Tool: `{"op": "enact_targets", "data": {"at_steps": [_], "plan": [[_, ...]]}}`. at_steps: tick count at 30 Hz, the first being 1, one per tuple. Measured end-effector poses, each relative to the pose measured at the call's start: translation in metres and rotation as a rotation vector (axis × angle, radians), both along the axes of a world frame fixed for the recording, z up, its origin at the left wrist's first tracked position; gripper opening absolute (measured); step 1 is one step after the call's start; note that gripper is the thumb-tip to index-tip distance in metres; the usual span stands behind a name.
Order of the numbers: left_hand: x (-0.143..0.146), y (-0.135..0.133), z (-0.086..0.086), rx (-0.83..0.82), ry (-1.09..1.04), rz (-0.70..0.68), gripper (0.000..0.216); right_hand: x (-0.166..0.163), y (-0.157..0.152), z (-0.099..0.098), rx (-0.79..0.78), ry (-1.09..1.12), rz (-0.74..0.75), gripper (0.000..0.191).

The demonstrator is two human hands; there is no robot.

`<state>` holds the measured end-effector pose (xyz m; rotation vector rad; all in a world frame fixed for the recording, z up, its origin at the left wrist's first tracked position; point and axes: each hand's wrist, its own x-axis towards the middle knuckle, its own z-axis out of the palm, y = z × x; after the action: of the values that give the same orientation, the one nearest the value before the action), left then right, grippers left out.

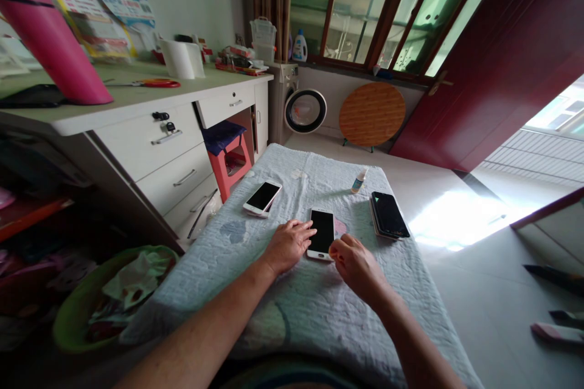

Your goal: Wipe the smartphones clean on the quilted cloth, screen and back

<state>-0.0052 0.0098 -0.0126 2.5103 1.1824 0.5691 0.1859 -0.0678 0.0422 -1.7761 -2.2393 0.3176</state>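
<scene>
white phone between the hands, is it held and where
The left hand only rests on the left side of the white phone; whether the right hand, curled at the phone's lower right edge, grips anything cannot be told.

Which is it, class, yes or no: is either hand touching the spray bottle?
No, the spray bottle stands apart on the cloth, while the left hand and right hand are at the middle phone.

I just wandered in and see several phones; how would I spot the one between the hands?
Find the cloth-covered table. Near its middle, a white-framed phone lies face up between the person's left hand and right hand. Unlike the white phone farther left and the dark phone farther right, which both lie stacked, this one appears unstacked.
</scene>
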Motion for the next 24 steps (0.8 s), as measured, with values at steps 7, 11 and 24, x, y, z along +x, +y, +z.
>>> {"op": "enact_targets", "data": {"at_steps": [7,11,24], "plan": [[-0.004,-0.006,0.011,-0.039,0.047,-0.056,0.059,-0.007,0.023,-0.021,0.036,0.130,0.121,0.021],[-0.005,-0.006,0.011,-0.065,0.053,-0.063,0.069,0.003,0.051,-0.027,0.082,0.134,0.075,0.023],[-0.006,-0.007,0.016,-0.078,0.006,-0.067,0.066,-0.007,0.119,-0.035,0.109,-0.011,-0.121,0.024]]}}
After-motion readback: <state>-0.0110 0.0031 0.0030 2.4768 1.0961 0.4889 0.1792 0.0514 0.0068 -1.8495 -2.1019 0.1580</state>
